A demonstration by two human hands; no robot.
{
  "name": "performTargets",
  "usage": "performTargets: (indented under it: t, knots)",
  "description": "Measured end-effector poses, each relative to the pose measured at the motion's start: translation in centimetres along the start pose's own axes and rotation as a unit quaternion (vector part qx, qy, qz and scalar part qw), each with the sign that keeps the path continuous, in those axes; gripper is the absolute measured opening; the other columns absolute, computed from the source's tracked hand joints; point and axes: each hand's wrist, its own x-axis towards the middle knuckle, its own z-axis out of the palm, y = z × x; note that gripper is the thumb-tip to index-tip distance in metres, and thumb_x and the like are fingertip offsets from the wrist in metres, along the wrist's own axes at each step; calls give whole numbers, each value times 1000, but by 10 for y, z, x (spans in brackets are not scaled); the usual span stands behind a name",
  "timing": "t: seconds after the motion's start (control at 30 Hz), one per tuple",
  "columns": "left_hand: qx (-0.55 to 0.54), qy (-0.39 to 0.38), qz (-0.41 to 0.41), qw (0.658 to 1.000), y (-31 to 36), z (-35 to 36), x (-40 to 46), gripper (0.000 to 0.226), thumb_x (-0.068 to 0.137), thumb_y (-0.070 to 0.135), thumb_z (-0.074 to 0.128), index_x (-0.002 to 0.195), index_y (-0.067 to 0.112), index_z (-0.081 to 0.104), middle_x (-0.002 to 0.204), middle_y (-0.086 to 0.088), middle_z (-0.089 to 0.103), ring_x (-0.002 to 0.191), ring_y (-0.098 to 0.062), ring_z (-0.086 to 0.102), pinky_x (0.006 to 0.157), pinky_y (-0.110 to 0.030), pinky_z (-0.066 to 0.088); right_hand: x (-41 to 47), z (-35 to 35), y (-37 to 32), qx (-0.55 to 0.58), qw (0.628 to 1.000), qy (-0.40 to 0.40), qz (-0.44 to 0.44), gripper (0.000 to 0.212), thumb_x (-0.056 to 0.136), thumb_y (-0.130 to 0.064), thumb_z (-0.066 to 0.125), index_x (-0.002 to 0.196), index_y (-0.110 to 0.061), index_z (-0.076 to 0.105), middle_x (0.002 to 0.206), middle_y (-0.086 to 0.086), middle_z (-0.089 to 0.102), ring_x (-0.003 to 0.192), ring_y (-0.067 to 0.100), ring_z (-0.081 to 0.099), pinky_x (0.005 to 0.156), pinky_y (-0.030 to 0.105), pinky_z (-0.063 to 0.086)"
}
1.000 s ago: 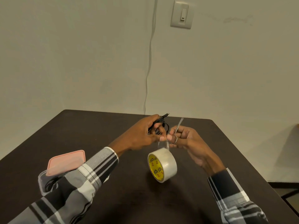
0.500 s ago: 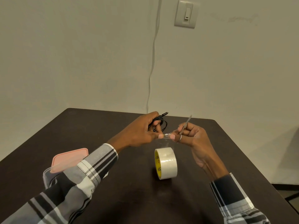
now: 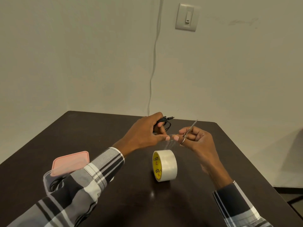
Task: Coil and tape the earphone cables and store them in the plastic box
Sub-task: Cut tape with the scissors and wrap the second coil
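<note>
Dark brown wood forms the surface (image 3: 82, 133) that a person works over, seen from a camera on their head. The left hand (image 3: 147, 133) curls its fingers round a coiled black earphone cable (image 3: 164, 122), held above the surface, with the plug end poking out to the right. Its thumb and forefinger also pinch one end of a short strip of clear tape (image 3: 171, 136). The right hand (image 3: 195, 138) pinches the other end of that strip and grips a small pair of scissors (image 3: 191, 128), blades pointing up and away. Below the hands, a roll of clear tape (image 3: 165, 165) with a yellow core stands on its edge on the surface. At the left, partly hidden by the checked left sleeve (image 3: 78, 185), sits a clear plastic box (image 3: 47, 179) with a pink lid (image 3: 68, 162) resting on top. A wall switch (image 3: 187, 17) is on the pale wall behind.
</note>
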Motion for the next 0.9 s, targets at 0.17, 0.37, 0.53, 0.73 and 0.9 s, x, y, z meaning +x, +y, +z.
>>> performTargets:
  t: [0.17, 0.37, 0.53, 0.73, 0.9]
  knots:
    - [-80, -41, 16, 996, 7, 3, 4, 38, 84, 9, 75, 77, 19, 40, 82, -8, 72, 96, -1, 71, 89, -33, 57, 1, -3, 0, -35, 999, 27, -31, 18, 83, -19, 79, 96, -9, 71, 77, 4, 78, 79, 12, 75, 80, 32, 55]
    - [-130, -72, 11, 989, 7, 6, 4, 33, 85, 1, 72, 78, 14, 42, 80, -22, 68, 99, -6, 72, 93, -32, 56, 7, -20, 3, -57, 996, 53, -33, 27, 84, -23, 79, 103, -13, 63, 79, 5, 77, 85, 23, 74, 86, 43, 57]
    - [-150, -71, 5, 986, 2, 7, 5, 30, 84, 1, 74, 81, 8, 44, 79, -21, 68, 96, -8, 73, 90, -24, 55, 2, -33, 3, -70, 997, -17, -11, 40, 76, -26, 83, 101, -6, 60, 71, 8, 75, 80, 37, 71, 81, 43, 57]
    - [-159, -66, -5, 985, 0, 4, 4, 31, 84, -2, 72, 80, 10, 43, 79, -25, 63, 94, -11, 74, 92, -29, 56, -2, -52, 6, -150, 975, -161, 19, 38, 64, -28, 92, 85, -8, 66, 71, 6, 70, 65, 16, 63, 64, 25, 53]
    - [-165, -66, -11, 984, -2, 1, 4, 31, 84, -2, 72, 81, 10, 43, 78, -18, 60, 94, -16, 74, 91, -30, 57, 2, -66, 0, -233, 940, -246, 33, 43, 59, -40, 91, 84, -11, 69, 85, 9, 74, 80, 23, 68, 74, 28, 55]
